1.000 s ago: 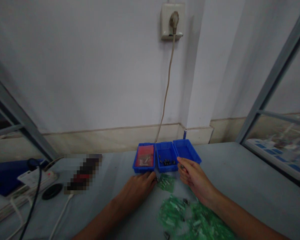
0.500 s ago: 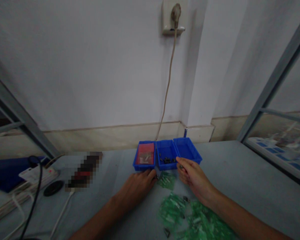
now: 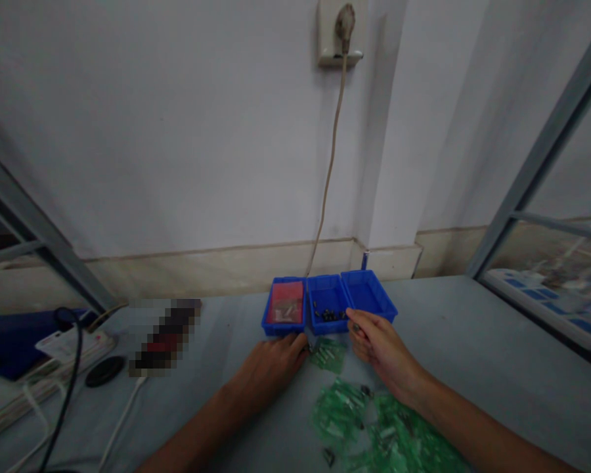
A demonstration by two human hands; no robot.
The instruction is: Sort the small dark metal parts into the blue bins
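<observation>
Pinches a small metal piece (image 3: 356, 327) in the right hand (image 3: 377, 341), just right of centre, with fingers curled in narrowly beside the near right corner of the middle blue tray (image 3: 326, 289). Rests the left hand (image 3: 278, 358) low in the centre, just in front of the left blue tray (image 3: 284, 330), with fingers drawn together by a dark metal bit (image 3: 310, 347) at the edge of a flat green bag (image 3: 329, 355). Cannot tell whether to call that gripping or merely touching.

Could lose the pinched piece by loosening the fingertips, given so little to hold; might then have to hunt for it among the dark metal pieces (image 3: 329, 316) in the middle tray. Could also nudge the flat bag askew by sliding the left fingers sideways.

Toward the bottom of the frame, watch the right forearm (image 3: 453, 410), beside and partly over the heap of green bags (image 3: 404, 437): could drag or spread them by pulling back low. Mind likewise the loose metal part (image 3: 367, 390) near that heap and another loose part (image 3: 329, 455) lower down, easy to knock away or bury under slippery plastic. Could jog the right blue tray (image 3: 367, 292) by swinging the knuckles outward.
</observation>
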